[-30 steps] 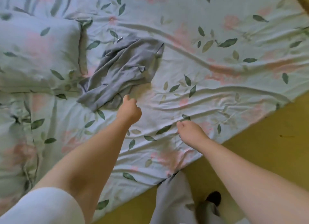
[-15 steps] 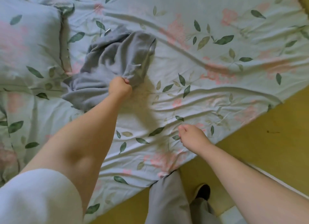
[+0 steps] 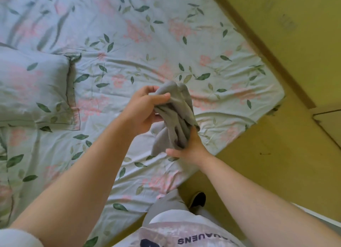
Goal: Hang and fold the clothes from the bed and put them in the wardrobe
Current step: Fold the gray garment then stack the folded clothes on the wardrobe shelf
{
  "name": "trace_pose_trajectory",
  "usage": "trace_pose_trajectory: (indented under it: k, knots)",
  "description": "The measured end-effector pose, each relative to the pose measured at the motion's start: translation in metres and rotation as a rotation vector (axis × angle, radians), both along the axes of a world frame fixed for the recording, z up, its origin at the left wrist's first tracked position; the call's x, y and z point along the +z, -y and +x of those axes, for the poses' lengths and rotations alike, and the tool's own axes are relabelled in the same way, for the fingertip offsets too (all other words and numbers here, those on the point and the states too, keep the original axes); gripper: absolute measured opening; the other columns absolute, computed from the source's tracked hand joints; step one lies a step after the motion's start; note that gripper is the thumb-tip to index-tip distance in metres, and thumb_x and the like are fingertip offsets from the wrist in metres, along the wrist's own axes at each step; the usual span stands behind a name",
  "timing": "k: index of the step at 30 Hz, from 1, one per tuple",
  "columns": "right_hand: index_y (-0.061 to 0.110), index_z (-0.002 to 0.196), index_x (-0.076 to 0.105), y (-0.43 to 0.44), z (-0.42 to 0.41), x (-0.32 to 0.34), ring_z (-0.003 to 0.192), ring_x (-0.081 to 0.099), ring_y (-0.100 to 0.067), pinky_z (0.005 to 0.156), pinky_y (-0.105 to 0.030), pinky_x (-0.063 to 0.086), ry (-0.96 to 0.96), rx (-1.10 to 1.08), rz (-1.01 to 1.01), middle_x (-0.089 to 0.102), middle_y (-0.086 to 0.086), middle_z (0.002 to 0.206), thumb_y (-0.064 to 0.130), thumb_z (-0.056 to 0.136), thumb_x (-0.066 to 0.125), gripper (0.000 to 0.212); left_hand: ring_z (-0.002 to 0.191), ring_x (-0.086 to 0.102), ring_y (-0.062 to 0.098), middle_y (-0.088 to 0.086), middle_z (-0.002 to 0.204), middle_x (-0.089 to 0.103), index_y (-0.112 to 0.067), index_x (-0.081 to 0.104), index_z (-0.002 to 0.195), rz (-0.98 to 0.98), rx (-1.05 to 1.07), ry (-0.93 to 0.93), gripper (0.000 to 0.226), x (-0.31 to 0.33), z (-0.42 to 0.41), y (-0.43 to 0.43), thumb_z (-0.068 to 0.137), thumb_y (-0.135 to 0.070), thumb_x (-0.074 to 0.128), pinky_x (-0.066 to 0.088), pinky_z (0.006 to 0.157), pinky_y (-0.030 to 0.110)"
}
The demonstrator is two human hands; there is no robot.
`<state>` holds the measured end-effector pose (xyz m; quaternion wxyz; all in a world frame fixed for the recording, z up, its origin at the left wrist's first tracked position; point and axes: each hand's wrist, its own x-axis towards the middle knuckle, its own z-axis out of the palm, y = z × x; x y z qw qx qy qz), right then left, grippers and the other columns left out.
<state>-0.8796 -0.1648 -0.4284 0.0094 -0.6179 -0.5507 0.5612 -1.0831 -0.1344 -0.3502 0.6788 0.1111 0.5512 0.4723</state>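
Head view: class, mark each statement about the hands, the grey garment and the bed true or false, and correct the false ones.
1. Both the left hand and the right hand hold the grey garment. True.
2. The grey garment lies spread flat on the pillow. False: it is bunched between the hands, off the pillow.
3. The bed sheet has a leaf and flower print. True.
4. The right hand grips the garment's top end. False: the left hand grips the top; the right holds the lower part.
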Motion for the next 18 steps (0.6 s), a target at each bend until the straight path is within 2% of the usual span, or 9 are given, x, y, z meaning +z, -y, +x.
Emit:
trace_pose_trajectory:
  k: [1,2,3,5,8,11,13,15,18]
  knots:
    - [0.021,0.153,0.024,-0.005,0.005,0.010,0.134,0.047,-0.019,0.102,-0.026,0.046,-0.013,-0.039,0.047,0.044,0.004,0.144,0.035,0.074,0.088,0.103,0.084,0.075,0.023,0.011,0.092,0.073,-0.007,0.058,0.113,0.022,-0.014,0.020,0.027,0.012,0.008,0.002,0.090,-0.007,0.072,0.059,0.068,0.036]
    - [0.019,0.146,0.035,-0.011,0.011,0.020,0.128,0.052,-0.021,0.090,-0.015,0.045,0.007,-0.044,0.090,0.052,0.004,0.133,0.033,0.083,0.081,0.079,0.087,0.075,0.024,0.013,0.097,0.072,-0.005,0.057,0.117,0.039,-0.029,0.031,0.031,0.023,0.017,0.004,0.090,-0.006,0.072,0.059,0.069,0.035]
    - [0.017,0.137,0.044,-0.017,0.019,0.031,0.120,0.057,-0.024,0.075,-0.010,0.041,0.072,-0.010,0.136,0.057,0.002,0.123,0.032,0.093,0.071,0.054,0.089,0.075,0.025,0.015,0.100,0.072,-0.004,0.056,0.121,0.056,-0.040,0.040,0.036,0.032,0.026,0.006,0.090,-0.005,0.072,0.059,0.070,0.035]
    - [0.015,0.122,0.050,-0.029,0.041,0.050,0.105,0.062,-0.029,0.067,-0.027,0.041,0.190,0.006,0.233,0.063,-0.005,0.112,0.032,0.101,0.058,0.029,0.090,0.075,0.026,0.016,0.106,0.072,-0.005,0.054,0.127,0.094,-0.037,0.042,0.045,0.048,0.043,0.009,0.087,0.001,0.073,0.060,0.069,0.033]
    - [0.027,0.108,0.048,-0.039,0.081,0.087,0.085,0.064,-0.023,0.072,-0.042,0.054,0.157,-0.049,0.297,0.065,0.001,0.098,0.048,0.094,0.062,0.029,0.092,0.074,0.027,0.018,0.122,0.065,-0.012,0.056,0.130,0.133,0.035,-0.025,0.057,0.070,0.061,0.007,0.081,0.010,0.074,0.060,0.070,0.032]
    - [0.037,0.116,0.049,-0.045,0.116,0.125,0.091,0.063,-0.010,0.075,-0.035,0.054,0.092,0.130,0.293,0.065,0.015,0.104,0.071,0.075,0.071,0.057,0.086,0.073,0.024,0.018,0.125,0.061,-0.015,0.063,0.123,0.166,0.124,-0.081,0.049,0.090,0.071,-0.003,0.083,0.011,0.072,0.059,0.070,0.031]
    - [0.039,0.122,0.054,-0.049,0.133,0.145,0.096,0.063,-0.008,0.079,-0.031,0.054,0.094,0.249,0.289,0.066,0.017,0.109,0.075,0.068,0.075,0.068,0.090,0.072,0.024,0.018,0.125,0.062,-0.017,0.066,0.118,0.194,0.146,-0.151,0.042,0.102,0.079,-0.011,0.085,0.008,0.071,0.059,0.071,0.030]
    - [0.036,0.116,0.062,-0.057,0.143,0.160,0.095,0.065,-0.011,0.079,-0.027,0.053,0.077,0.255,0.333,0.069,0.015,0.105,0.065,0.076,0.076,0.051,0.100,0.071,0.026,0.016,0.126,0.062,-0.020,0.064,0.120,0.201,0.118,-0.231,0.040,0.111,0.091,-0.016,0.088,0.003,0.072,0.061,0.075,0.032]
    - [0.032,0.099,0.067,-0.069,0.149,0.184,0.091,0.065,-0.011,0.069,-0.022,0.048,0.015,0.104,0.432,0.069,0.013,0.093,0.050,0.089,0.069,0.021,0.107,0.068,0.021,0.009,0.132,0.059,-0.021,0.055,0.133,0.213,-0.020,-0.372,0.056,0.119,0.124,-0.010,0.084,-0.004,0.079,0.060,0.085,0.036]
